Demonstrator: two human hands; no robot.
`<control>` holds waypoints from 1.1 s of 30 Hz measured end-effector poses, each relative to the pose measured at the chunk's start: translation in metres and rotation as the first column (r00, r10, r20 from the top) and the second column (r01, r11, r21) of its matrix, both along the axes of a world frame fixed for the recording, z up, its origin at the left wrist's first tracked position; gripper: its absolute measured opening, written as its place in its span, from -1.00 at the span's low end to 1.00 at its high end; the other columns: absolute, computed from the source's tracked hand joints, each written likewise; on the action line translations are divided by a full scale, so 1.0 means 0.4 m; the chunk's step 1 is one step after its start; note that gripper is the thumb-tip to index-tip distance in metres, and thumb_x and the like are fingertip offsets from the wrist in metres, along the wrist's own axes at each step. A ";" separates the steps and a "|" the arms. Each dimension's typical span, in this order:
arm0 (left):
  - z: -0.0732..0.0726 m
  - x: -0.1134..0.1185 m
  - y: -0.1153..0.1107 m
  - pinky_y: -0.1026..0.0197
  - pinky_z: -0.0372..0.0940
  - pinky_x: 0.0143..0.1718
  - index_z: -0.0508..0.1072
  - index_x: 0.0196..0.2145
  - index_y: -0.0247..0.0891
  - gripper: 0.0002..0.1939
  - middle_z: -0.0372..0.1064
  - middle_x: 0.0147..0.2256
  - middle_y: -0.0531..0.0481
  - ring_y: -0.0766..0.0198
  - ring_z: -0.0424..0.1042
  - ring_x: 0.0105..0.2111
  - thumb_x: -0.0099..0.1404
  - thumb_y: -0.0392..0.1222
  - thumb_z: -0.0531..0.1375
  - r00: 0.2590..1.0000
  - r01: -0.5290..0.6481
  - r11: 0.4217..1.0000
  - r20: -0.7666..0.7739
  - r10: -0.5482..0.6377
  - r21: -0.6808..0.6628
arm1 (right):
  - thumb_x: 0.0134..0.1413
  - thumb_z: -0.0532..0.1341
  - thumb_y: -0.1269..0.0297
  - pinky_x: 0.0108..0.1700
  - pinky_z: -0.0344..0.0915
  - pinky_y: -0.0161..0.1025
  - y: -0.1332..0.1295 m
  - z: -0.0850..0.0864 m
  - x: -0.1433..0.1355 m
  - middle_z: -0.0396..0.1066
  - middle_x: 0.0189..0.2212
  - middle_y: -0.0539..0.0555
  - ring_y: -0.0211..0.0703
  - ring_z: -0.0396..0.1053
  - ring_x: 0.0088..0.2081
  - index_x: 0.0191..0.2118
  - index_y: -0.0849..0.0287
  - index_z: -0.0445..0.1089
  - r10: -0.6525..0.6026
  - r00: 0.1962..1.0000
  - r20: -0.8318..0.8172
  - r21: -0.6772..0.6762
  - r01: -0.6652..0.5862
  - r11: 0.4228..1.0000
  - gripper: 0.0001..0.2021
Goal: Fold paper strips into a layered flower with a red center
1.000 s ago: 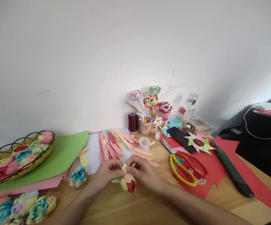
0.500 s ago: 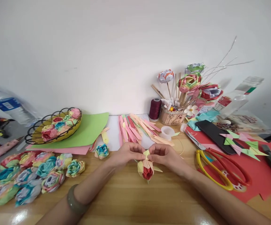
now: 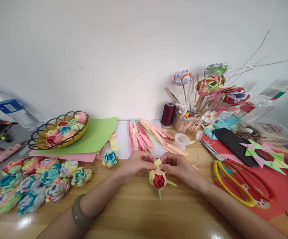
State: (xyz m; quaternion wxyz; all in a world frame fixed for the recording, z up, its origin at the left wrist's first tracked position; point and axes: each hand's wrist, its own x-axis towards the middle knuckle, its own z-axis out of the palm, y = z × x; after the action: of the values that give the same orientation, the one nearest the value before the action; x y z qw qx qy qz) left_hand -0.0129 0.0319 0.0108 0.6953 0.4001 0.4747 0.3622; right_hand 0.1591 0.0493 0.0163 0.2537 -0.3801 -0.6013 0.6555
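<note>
A small paper flower (image 3: 158, 179) with a red centre and pale yellow and peach outer petals hangs between my hands above the wooden table. My left hand (image 3: 140, 163) pinches its upper left edge between thumb and fingers. On the other side, my right hand (image 3: 174, 164) pinches the upper right edge. Thin pointed paper tips stick out below and to the right of the flower. Just beyond my hands lies a pile of folded paper strips (image 3: 144, 139) in pink, peach and green. A blue and yellow paper flower (image 3: 110, 159) sits left of my left hand.
Several paper flowers (image 3: 57, 190) and a yellow basket (image 3: 71, 143) are at the left. Scissors (image 3: 245, 192), a black phone (image 3: 233, 146) and red paper (image 3: 280, 199) lie right. Behind stand a thread spool (image 3: 168, 114) and a holder (image 3: 187, 123) with sticks.
The view has shifted slightly, so most things sit farther right in it. The flower between my hands has tilted, and its red centre faces the camera more.
</note>
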 end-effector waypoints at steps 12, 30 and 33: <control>-0.008 0.011 0.003 0.33 0.14 -0.45 0.40 -0.55 -0.35 -0.91 0.31 -0.58 0.07 0.43 0.26 -0.55 -0.09 -0.30 0.24 0.987 0.053 0.984 -0.160 -0.026 0.168 | -0.06 0.17 0.30 -0.47 0.10 -0.38 -0.002 -0.033 0.001 0.21 -0.55 -0.10 -0.37 0.17 -0.52 -0.46 0.22 0.21 0.005 0.998 0.063 0.156 -0.015 0.988 -0.88; 0.007 0.026 -0.021 0.36 0.10 -0.55 0.34 -0.54 -0.30 -0.97 0.26 -0.59 0.11 0.41 0.22 -0.56 -0.06 -0.32 0.13 0.871 0.160 0.921 -0.490 0.037 0.354 | -0.01 0.10 0.36 -0.49 0.15 -0.38 -0.009 0.004 0.018 0.33 -0.56 -0.04 -0.31 0.25 -0.52 -0.42 0.19 0.31 -0.033 0.926 0.376 0.468 -0.159 0.870 -0.93; 0.015 0.031 -0.024 0.36 0.08 -0.56 0.33 -0.55 -0.29 -0.95 0.25 -0.60 0.12 0.42 0.19 -0.57 -0.07 -0.36 0.13 0.863 0.150 0.913 -0.501 0.067 0.380 | 0.00 0.09 0.39 -0.47 0.16 -0.38 -0.013 0.013 0.024 0.38 -0.55 -0.04 -0.29 0.28 -0.51 -0.43 0.16 0.32 -0.072 0.911 0.407 0.565 -0.189 0.803 -0.91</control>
State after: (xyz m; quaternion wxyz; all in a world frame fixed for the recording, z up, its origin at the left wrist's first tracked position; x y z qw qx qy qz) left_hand -0.0003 0.0222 0.0169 0.4563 0.6263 0.5450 0.3202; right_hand 0.1686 0.0440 0.0216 0.2073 -0.3909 -0.8264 0.3483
